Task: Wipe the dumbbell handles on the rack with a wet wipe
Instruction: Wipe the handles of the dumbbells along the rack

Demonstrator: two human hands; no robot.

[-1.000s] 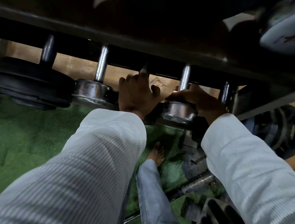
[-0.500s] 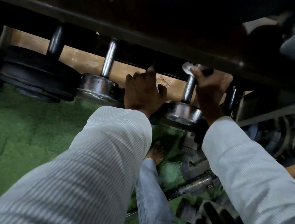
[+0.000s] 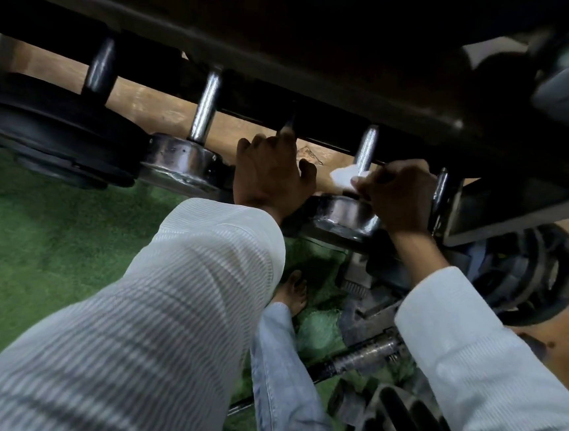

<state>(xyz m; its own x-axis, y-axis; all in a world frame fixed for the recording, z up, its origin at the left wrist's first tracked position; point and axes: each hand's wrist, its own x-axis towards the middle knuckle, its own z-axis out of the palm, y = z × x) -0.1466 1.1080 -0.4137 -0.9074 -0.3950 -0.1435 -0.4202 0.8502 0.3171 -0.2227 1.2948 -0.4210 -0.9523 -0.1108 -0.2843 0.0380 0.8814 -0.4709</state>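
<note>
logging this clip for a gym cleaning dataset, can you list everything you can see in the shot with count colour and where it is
rack: one, dark metal, a beam across the top
chrome dumbbells: two, silver, on the rack; one left of centre, one at centre right
black dumbbell: one, black plates, on the rack at far left
wet wipe: one, white, wrapped at the base of the centre-right handle
weight plates: a stack, count unclear, black, right below the rack
barbell bar: one, grey metal, on the floor at lower right
turf: green, covering the floor at left
left hand: resting on the rack edge between the chrome dumbbells
right hand: gripping the wipe against the handle
sleeves: two, white ribbed
foot: one, bare, on the turf
</note>
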